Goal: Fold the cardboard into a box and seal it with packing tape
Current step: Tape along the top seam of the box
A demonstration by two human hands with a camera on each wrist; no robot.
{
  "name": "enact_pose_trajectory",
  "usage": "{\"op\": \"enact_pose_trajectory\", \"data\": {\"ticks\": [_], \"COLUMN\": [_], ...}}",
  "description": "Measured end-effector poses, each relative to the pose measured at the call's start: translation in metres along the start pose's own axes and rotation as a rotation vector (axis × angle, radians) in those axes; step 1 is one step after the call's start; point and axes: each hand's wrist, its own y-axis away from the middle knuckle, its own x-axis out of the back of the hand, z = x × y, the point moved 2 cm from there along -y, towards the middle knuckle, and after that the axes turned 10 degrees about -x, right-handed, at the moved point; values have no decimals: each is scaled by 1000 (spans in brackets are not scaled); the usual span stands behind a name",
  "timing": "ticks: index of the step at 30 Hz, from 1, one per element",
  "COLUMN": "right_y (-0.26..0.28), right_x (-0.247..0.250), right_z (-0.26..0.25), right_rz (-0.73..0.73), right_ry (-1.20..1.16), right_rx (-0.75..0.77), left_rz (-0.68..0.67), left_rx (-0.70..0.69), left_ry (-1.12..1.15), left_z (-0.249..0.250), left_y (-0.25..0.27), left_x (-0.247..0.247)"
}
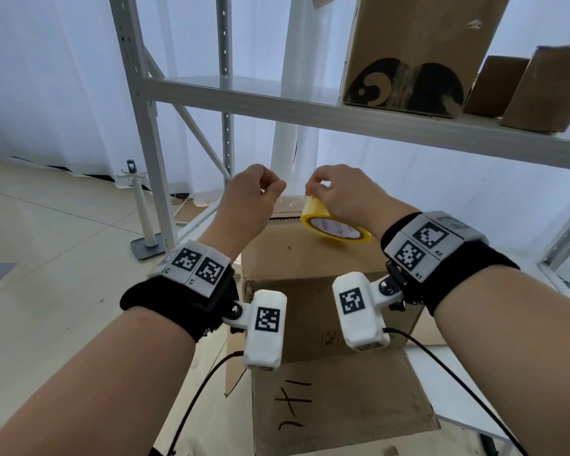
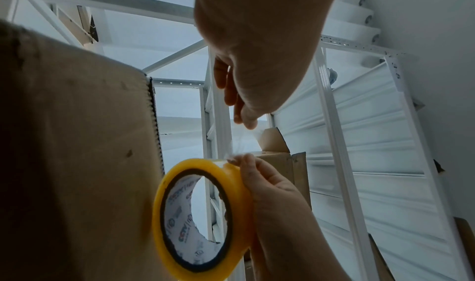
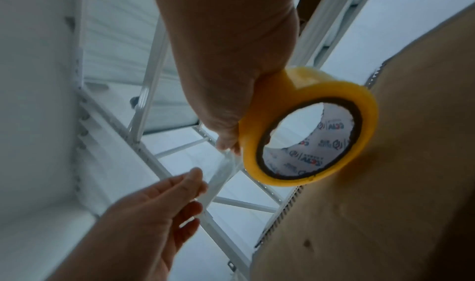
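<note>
**Tape strip stretched above the far edge of the box**

The cardboard box (image 1: 313,284) stands folded in front of the person, its top face closed and its far edge showing raw corrugation. Every place below is given from that far edge.

The right hand (image 1: 339,195) holds the yellow tape roll (image 1: 334,227) just above the far edge, toward its right part, with the roll's lower rim at or close to the box top — whether it touches I cannot tell. The fingers curl round the roll's outer band; in the left wrist view a fingertip sits at the spot where the strip leaves the roll.

The left hand (image 1: 252,192) hovers above the same edge, to the left of the roll and near the right hand but not touching it. Its thumb and fingers pinch the free end of a clear tape strip (image 3: 223,169), which is hard to see in the head view.

The relation that matters — the short strip runs roughly along the far edge, left to right, between the two hands. It hangs above the cardboard and is not yet stuck down.

My judgement: the strip's long axis must be set along or across the top seam, which I cannot make out. The left hand, holding the loose end, seems best placed to anchor it first.
</note>
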Motion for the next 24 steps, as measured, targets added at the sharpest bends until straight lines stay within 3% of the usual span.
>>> {"op": "enact_pose_trajectory", "data": {"ticks": [3, 5, 7, 10, 13, 16, 24], "right_y": [-9, -15, -21, -29, -33, -36, -31], "right_x": [-1, -3, -8, -19, -26, -26, -29], "right_z": [-14, -18, -14, -5, 1, 8, 18], "right_rz": [79, 93, 66, 19, 25, 72, 114], "right_ry": [233, 305, 342, 414, 497, 476, 462], "right_rx": [28, 51, 44, 46, 84, 85, 103], "left_rz": [-11, -86, -262, -581, -756, -778, -617], "left_rx": [42, 116, 200, 191, 197, 229, 155], "left_ry": [16, 40, 55, -107, -159, -139, -183], "left_z": [-16, -39, -67, -99, -110, -113, -108], "left_y": [-6, -9, -7, -2, -4, -11, -3], "left_x": [7, 12, 11, 2, -13, -30, -37]}}
